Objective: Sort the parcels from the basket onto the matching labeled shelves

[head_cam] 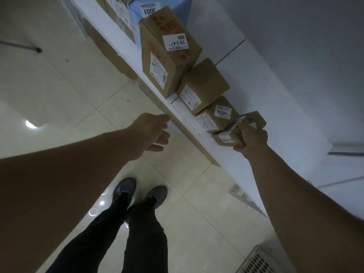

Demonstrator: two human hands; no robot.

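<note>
With my right hand [254, 137] I grip a small brown parcel [256, 119] at the front of the white shelf [189, 115], just beside the box [214, 117] labelled 4004, while my left hand [153, 131] hangs with loose, empty fingers close to the shelf's front edge.

One wide-angle camera on the head looks steeply down, tilted. The long white shelf board [122, 40] runs diagonally, close at the right; the pale glossy tiled floor [59, 85] and the wearer's dark shoes [126, 187] lie below.
</note>
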